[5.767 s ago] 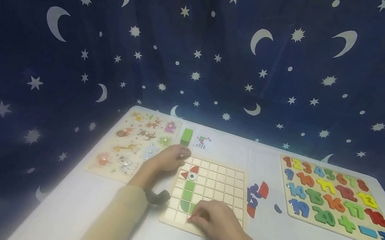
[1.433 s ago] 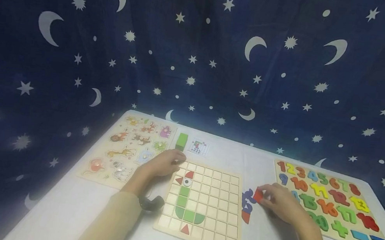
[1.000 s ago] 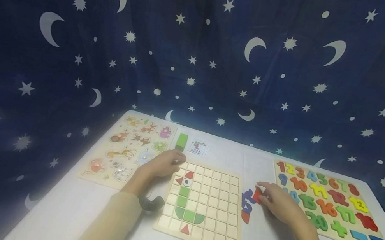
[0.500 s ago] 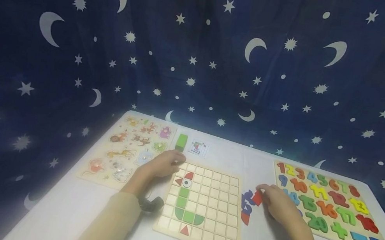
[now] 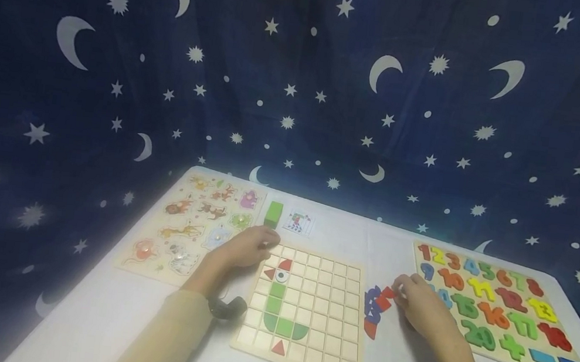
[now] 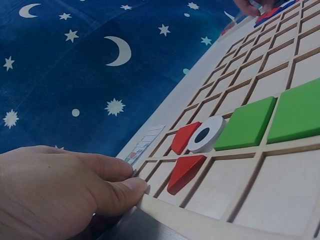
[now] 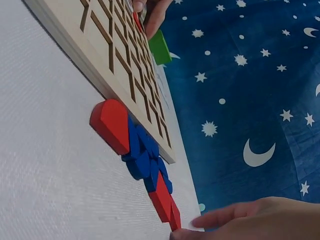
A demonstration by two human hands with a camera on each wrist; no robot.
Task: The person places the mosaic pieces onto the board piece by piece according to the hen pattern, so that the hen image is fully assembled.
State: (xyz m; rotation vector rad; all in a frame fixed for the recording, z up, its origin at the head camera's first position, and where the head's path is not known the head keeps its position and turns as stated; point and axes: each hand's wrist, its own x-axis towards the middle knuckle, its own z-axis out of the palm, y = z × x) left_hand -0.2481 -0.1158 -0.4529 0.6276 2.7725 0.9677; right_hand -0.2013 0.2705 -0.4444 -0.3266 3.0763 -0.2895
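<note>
My left hand [image 5: 248, 246] still rests, fingers relaxed, on the grid board's [image 5: 327, 303] far-left corner; my right hand [image 5: 417, 303], pinching the red piece [image 5: 385, 298], has lowered it onto the blue pieces [image 5: 371, 305] just beside the board's right edge, with bare tabletop [image 5: 388, 356] nearer me.

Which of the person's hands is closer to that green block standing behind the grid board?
Left. The left hand rests on the grid board's far corner, just before the green block; the right hand is across the board.

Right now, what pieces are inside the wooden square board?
Inside the grid board sit green pieces making an L shape, a white eye circle, and three red pieces: two beside the eye, one triangle near the bottom. The left hand covers its top corner.
</note>
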